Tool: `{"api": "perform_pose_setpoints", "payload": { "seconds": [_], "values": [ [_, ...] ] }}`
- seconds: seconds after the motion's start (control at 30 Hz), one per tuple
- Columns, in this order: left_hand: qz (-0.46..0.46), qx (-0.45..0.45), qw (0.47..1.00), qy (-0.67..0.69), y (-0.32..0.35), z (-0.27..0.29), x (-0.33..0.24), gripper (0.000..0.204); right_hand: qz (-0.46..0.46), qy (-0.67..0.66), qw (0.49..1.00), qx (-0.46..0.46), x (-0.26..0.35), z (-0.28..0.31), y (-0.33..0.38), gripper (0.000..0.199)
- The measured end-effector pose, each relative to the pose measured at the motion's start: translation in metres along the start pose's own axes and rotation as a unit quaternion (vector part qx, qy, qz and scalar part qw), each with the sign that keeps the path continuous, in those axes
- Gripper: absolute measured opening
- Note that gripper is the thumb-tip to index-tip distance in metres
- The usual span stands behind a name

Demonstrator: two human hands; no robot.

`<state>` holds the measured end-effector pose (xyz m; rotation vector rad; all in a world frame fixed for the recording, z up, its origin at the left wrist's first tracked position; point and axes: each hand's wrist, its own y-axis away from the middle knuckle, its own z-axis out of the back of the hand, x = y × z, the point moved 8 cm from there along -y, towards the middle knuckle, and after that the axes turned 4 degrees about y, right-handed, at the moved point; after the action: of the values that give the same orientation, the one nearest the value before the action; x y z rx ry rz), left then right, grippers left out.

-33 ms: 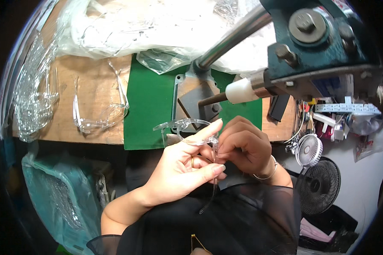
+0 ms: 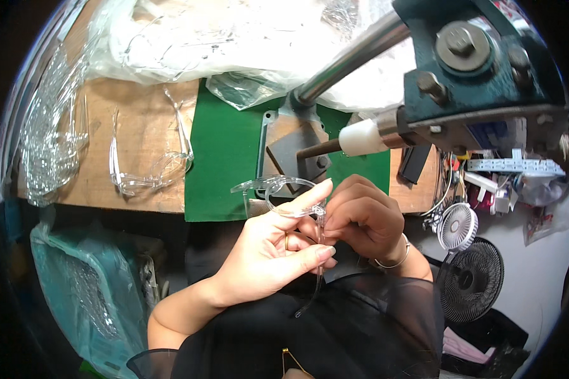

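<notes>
Between my hands, in front of the bench edge, is a clear plastic eyeglass frame (image 2: 278, 183). One of its temple arms hangs down toward my lap. My left hand (image 2: 265, 252) is closed on it, thumb and fingers pinching the frame near the hinge and along the temple. My right hand (image 2: 365, 211) has its fingertips pressed together at the same hinge, touching the frame from the right side. Whatever small part those fingertips might pinch is hidden.
Behind my hands stands a bench press with a metal base (image 2: 294, 136) on a green mat (image 2: 221, 158); its dark green head (image 2: 487, 69) overhangs at right. Another clear eyeglass frame (image 2: 148, 183) lies at left. Bagged frames (image 2: 54, 132), a turquoise crate (image 2: 76, 252) and fans (image 2: 458, 227) surround me.
My hands and the eyeglass frame keep almost the same pose. The whole view has shifted very slightly.
</notes>
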<state>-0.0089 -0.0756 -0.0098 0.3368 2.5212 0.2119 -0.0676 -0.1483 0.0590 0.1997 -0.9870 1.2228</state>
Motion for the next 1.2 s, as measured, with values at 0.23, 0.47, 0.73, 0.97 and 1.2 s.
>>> {"api": "perform_pose_setpoints", "payload": {
  "seconds": [0.23,0.47,0.73,0.97,1.2],
  "values": [
    [-0.017,-0.005,1.000,-0.008,0.001,0.006,-0.001,0.066,0.012,-0.024,1.000,-0.008,-0.006,-0.005,-0.002,0.013],
    [-0.016,0.009,0.999,0.026,-0.002,0.005,0.003,0.069,-0.037,-0.109,0.993,-0.033,-0.018,-0.004,0.006,0.015],
    [-0.010,0.010,1.000,0.025,0.001,0.003,0.002,0.068,0.011,-0.077,0.997,-0.007,-0.010,-0.004,-0.001,0.015],
    [-0.034,0.010,0.997,-0.063,0.005,0.000,-0.004,0.065,0.012,-0.031,0.999,-0.002,-0.003,-0.006,-0.002,0.013],
    [0.013,-0.014,1.000,0.012,0.004,0.002,-0.001,0.068,0.012,-0.057,0.998,-0.012,-0.006,-0.003,0.000,0.013]
  ]
}}
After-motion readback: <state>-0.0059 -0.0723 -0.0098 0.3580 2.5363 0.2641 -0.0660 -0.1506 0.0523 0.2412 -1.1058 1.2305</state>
